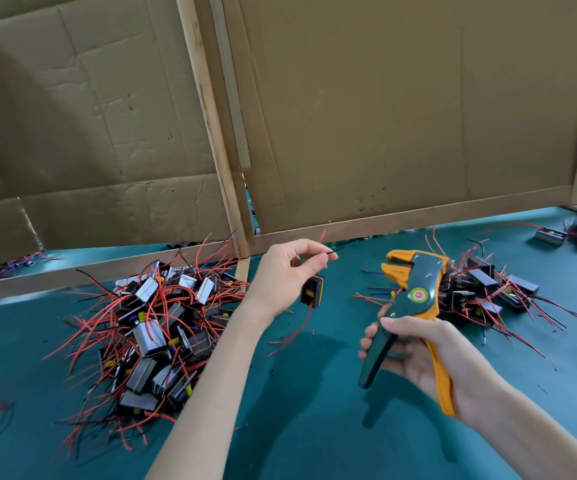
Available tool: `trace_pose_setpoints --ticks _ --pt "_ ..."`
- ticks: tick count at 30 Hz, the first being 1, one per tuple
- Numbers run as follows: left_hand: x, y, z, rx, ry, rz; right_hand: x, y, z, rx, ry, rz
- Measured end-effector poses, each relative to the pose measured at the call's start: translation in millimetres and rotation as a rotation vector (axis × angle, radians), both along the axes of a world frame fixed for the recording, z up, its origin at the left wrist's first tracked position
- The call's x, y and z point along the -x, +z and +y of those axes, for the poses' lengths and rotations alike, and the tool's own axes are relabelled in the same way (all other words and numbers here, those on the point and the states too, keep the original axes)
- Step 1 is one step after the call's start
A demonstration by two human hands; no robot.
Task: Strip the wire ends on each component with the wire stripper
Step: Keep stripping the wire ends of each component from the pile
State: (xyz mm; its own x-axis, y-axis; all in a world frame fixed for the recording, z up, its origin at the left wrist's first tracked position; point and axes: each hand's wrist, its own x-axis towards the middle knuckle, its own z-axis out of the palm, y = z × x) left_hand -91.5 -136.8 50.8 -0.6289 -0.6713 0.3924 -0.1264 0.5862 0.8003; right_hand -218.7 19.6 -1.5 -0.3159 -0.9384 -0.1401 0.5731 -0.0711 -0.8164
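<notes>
My left hand (288,271) pinches a thin black wire (332,251) between thumb and fingertips, held above the table. A small black component (313,290) with yellow parts hangs below that hand, a red wire trailing down from it. My right hand (422,351) grips the handles of a green and orange wire stripper (415,289). Its orange jaws point up and left, a short gap away from the wire end.
A big pile of components with red and black wires (155,327) lies left of my left arm on the green table (300,410). A smaller pile (487,292) sits behind the stripper. Two loose components (567,233) lie far right. Cardboard panels on wooden frames (384,116) stand behind.
</notes>
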Motion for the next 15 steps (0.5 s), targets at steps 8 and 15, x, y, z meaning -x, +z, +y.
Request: trace_pose_setpoints --ticks 8,15 --pt "93.1 10.6 15.4 -0.169 -0.069 0.184 -2.3 -0.7 1.7 0.114 0.021 0.048" --pt "109.8 29.1 18.1 -0.501 -0.466 -0.133 -1.0 1.7 2.4 0.201 -0.078 0.093"
